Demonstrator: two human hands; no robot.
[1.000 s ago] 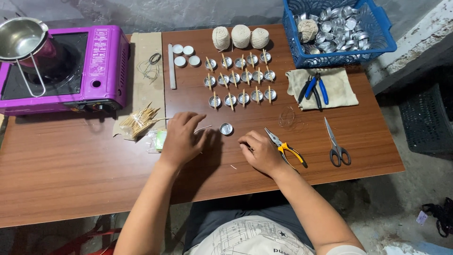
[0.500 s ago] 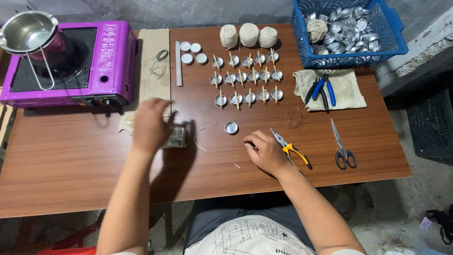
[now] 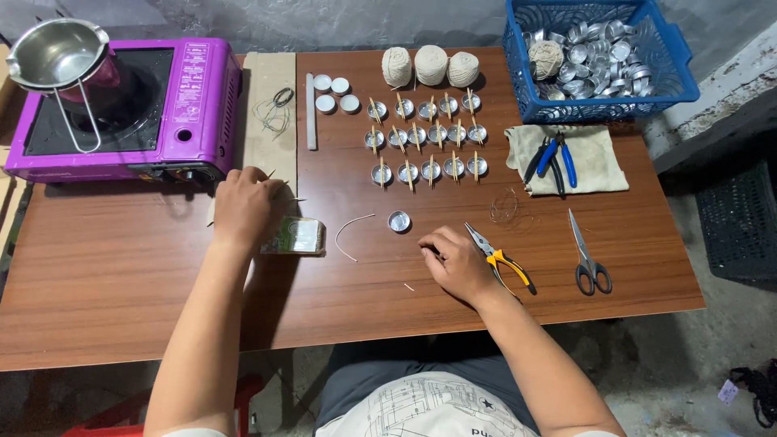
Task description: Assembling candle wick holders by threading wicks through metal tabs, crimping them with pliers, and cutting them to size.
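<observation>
Left hand (image 3: 243,206) was pinching thin wooden sticks (image 3: 283,193) beside the stove (image 3: 194,97). Right hand (image 3: 455,260) rested loosely curled, holding nothing (lone metal cup (image 3: 399,221) at its 11 o'clock), bare table (image 3: 121,275) toward the near edge.

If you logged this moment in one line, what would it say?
left hand: on small sticks | right hand: resting on table | near: loose metal cup, wick piece, pliers

brown wood-grain table (image 3: 121,283) standing on a grey concrete floor (image 3: 696,372); rough grey wall (image 3: 324,24) behind it; dark plastic crate (image 3: 740,218) on the floor at right; even, soft light.
</observation>
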